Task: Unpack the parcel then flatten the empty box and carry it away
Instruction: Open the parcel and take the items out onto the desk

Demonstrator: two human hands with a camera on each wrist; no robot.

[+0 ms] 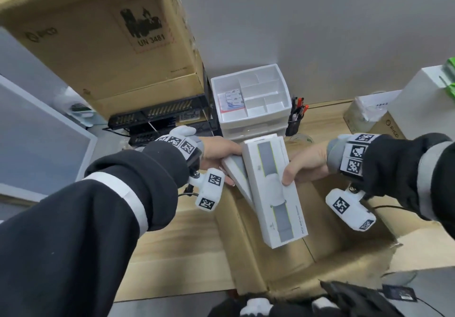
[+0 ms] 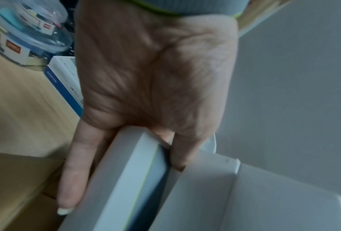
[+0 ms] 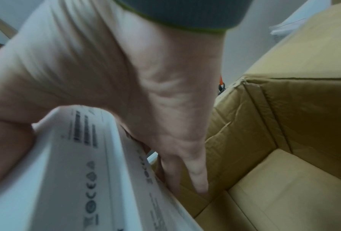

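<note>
An open brown cardboard parcel stands on the desk in front of me, and the part of its floor that shows is bare. Above it my right hand grips a long white product box, thumb on its top face and fingers under it. My left hand holds a second white box, partly hidden under the first. In the left wrist view that box is held between the fingers. The right wrist view shows the printed underside of the box.
A large brown box marked UN 3481 stands at the back left on black equipment. A white drawer organiser and a pen cup stand behind the parcel. More boxes are at the right. A clear tub sits beside another white-and-blue box.
</note>
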